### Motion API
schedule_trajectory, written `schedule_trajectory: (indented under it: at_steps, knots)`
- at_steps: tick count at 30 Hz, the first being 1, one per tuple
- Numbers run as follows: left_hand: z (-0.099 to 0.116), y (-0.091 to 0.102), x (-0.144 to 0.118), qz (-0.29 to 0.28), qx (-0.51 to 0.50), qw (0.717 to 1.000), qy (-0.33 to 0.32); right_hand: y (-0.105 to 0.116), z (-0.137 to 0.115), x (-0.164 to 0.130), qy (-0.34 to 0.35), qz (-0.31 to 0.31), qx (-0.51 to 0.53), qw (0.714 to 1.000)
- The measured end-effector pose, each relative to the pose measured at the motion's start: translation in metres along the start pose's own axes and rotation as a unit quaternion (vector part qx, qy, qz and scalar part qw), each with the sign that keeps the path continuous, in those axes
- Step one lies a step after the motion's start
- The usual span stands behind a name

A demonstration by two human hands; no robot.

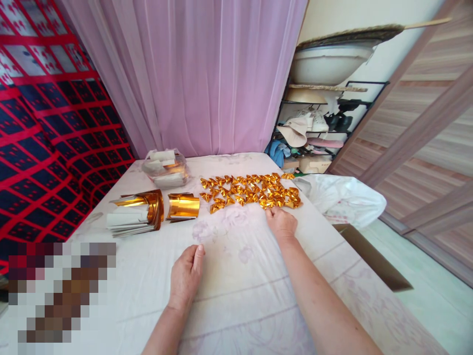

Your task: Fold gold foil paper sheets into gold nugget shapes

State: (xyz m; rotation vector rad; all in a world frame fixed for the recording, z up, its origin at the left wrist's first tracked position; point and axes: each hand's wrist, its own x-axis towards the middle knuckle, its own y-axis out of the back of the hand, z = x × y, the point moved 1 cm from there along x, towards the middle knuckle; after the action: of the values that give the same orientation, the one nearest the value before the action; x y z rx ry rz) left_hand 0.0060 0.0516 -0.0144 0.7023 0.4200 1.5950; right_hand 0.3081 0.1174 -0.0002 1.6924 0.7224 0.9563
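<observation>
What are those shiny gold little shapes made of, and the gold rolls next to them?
The little folded shapes look like thin gold foil paper: sharp creases, mirror-bright glints. The curled gold sheets seem the same stuff, glossy gold on one side, plain white on the back. It could be metallic-coated paper rather than real metal. The right hand touches the shapes' edge.

Folded gold paper pieces (251, 191) are touched at their six o'clock edge by the right hand (281, 223); the left hand (185, 277) is rested flat on the white cloth (236, 276), gold foil rolls (162, 206) lying at eleven o'clock.
</observation>
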Motion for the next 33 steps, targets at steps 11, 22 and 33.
schedule_trajectory:
  at_steps: [11, 22, 33]
  knots:
    - [-0.001, -0.001, 0.0, 0.033, -0.118, 0.99, 0.072, -0.003, -0.028, -0.032, 0.233, -0.038, 0.035, 0.971]
    - [0.003, 0.004, 0.002, 0.116, -0.318, 0.924, 0.176, 0.003, -0.139, -0.072, 0.392, -0.059, 0.148, 0.906]
    - [0.003, 0.004, 0.003, 0.121, -0.364, 0.907, 0.176, -0.026, -0.18, -0.075, 0.327, -0.076, 0.252, 0.908]
